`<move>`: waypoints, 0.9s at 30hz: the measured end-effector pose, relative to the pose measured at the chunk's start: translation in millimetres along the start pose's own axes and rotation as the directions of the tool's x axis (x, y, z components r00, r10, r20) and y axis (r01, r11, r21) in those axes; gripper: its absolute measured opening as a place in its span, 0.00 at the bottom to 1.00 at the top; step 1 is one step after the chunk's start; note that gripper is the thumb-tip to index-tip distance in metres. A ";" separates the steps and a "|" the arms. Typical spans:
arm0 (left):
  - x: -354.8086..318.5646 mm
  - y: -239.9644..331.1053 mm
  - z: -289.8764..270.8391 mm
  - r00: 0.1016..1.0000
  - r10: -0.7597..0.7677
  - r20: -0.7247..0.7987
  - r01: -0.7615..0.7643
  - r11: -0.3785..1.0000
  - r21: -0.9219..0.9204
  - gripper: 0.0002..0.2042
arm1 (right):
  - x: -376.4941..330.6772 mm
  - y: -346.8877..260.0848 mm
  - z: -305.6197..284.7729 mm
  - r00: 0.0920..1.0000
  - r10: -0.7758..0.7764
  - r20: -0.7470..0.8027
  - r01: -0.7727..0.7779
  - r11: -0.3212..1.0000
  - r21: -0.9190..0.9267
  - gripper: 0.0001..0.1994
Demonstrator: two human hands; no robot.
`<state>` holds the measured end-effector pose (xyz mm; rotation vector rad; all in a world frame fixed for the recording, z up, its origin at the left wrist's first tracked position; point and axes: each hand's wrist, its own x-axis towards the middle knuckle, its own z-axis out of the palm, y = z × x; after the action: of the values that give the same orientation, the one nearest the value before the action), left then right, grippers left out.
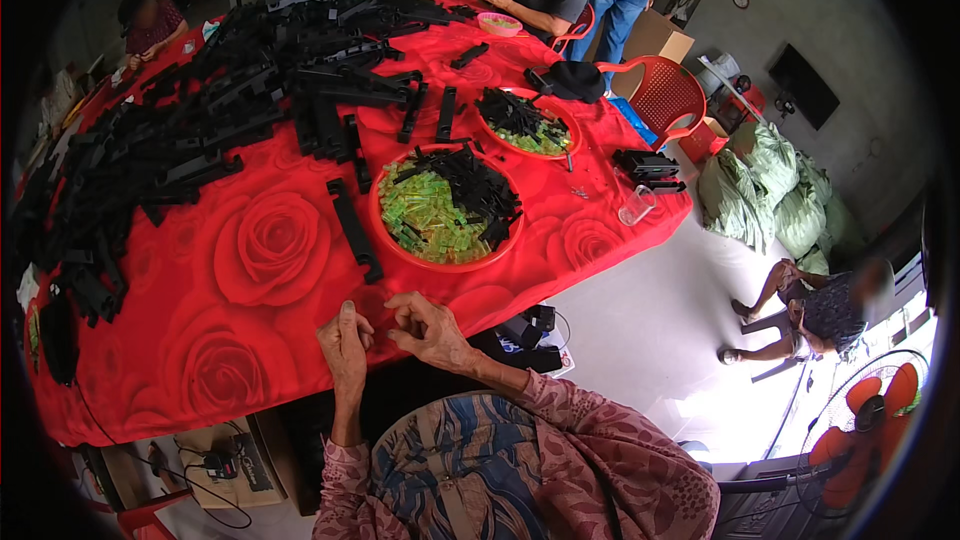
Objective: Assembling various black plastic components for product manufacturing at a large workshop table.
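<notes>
My left hand [345,348] is above the table's near edge, thumb up and fingers curled together. Beside it, slightly to the right, my right hand [430,333] has its fingers bent in toward the thumb. A gap separates the two hands, and anything small in either is hidden. Just beyond them lies a long black plastic part [353,230]. To its right stands a round red basin [374,210] holding yellow-green translucent pieces [425,215] and small black pieces [482,190].
A large heap of black plastic parts [230,90] covers the table's left and far side. Farther right are a second red basin [573,130], a clear cup [637,206], a red chair [660,90] and pale green sacks [765,185]. Other people sit around the table.
</notes>
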<state>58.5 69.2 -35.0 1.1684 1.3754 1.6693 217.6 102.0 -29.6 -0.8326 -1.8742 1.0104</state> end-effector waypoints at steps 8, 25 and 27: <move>0.2 0.3 -0.1 1.000 0.001 0.007 -0.001 1.000 -0.018 0.27 | -0.3 0.9 -0.2 1.000 0.004 -0.003 -0.004 1.000 0.006 0.22; -1.0 3.6 -0.8 0.999 -0.035 0.019 0.037 0.995 -0.097 0.25 | -1.9 -3.8 -2.1 0.995 0.093 0.035 -0.094 0.995 0.038 0.20; -1.2 2.8 -0.8 0.999 -0.036 0.002 0.036 0.996 -0.083 0.26 | -1.6 -3.3 -0.9 0.996 0.083 0.027 -0.084 0.996 0.035 0.20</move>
<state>58.4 67.2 -32.6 1.0909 1.3065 1.6837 218.6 99.4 -27.0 -0.8866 -1.8508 1.1078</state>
